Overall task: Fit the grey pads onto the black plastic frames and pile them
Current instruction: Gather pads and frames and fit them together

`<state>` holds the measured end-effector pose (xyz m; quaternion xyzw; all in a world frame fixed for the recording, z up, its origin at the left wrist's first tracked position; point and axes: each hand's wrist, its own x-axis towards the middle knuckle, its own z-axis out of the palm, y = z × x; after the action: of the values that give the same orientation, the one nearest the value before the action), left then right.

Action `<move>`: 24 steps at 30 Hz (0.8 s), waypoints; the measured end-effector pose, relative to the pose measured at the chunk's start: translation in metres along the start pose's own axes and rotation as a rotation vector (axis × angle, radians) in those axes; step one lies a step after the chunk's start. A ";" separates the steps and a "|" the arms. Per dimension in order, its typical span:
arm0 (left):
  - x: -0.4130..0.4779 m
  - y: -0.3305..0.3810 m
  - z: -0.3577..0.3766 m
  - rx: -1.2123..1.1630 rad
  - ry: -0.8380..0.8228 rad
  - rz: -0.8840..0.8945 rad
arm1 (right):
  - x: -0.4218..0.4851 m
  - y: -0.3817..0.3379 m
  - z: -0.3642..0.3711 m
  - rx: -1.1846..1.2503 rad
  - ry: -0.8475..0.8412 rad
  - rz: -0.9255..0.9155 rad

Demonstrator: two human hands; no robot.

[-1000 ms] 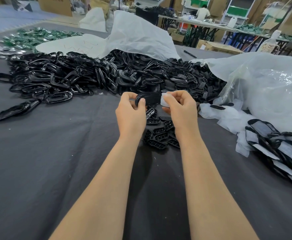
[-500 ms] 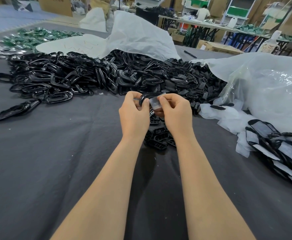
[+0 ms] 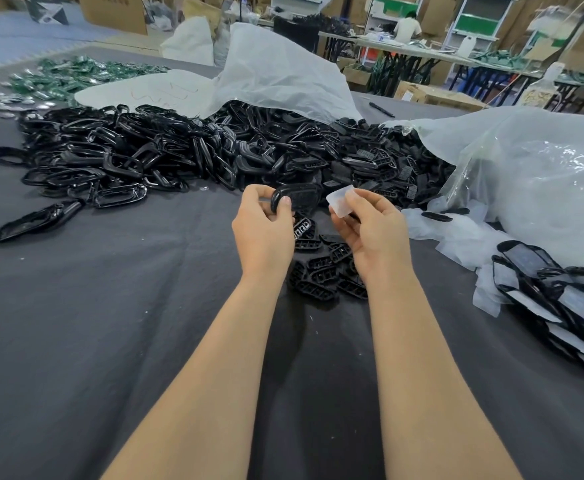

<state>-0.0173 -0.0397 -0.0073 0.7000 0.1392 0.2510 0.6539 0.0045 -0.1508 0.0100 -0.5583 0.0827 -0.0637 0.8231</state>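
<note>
My left hand [image 3: 266, 223] grips one black plastic frame [image 3: 297, 199] by its left end, held up above the table. My right hand [image 3: 370, 226] pinches a small pale translucent sheet [image 3: 340, 202], a short gap to the right of the frame. Under both hands lies a small heap of ribbed black parts [image 3: 325, 268]. A big pile of black frames [image 3: 197, 154] stretches across the table behind. At the right edge sits a stack of frames with grey pads fitted [image 3: 557, 296].
The dark grey table cloth [image 3: 110, 323] covers the table. White plastic bags [image 3: 532, 178] bulge at the right and behind the pile. Green parts [image 3: 76, 74] lie far left. A black pen [image 3: 382, 109] rests at the back. A person works at a distant table.
Half a second ago both hands were together on the frame with the pale sheet against it. Now the right hand has drawn away to the right holding the sheet.
</note>
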 end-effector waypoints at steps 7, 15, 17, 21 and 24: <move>0.000 -0.001 0.001 0.011 -0.008 0.010 | 0.005 0.003 -0.004 -0.208 0.026 -0.055; 0.000 -0.005 0.002 0.054 -0.044 0.063 | -0.004 -0.002 0.006 0.069 -0.145 -0.041; 0.000 -0.005 0.002 0.064 -0.059 0.075 | -0.006 0.001 0.009 0.007 -0.154 -0.062; 0.000 -0.006 0.002 0.087 -0.078 0.111 | -0.004 0.008 0.008 -0.358 -0.063 -0.252; -0.001 -0.007 0.002 0.089 -0.099 0.143 | -0.002 0.014 0.007 -0.603 0.015 -0.428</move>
<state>-0.0158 -0.0415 -0.0140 0.7483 0.0672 0.2557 0.6085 0.0040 -0.1385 0.0002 -0.7798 -0.0150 -0.2110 0.5892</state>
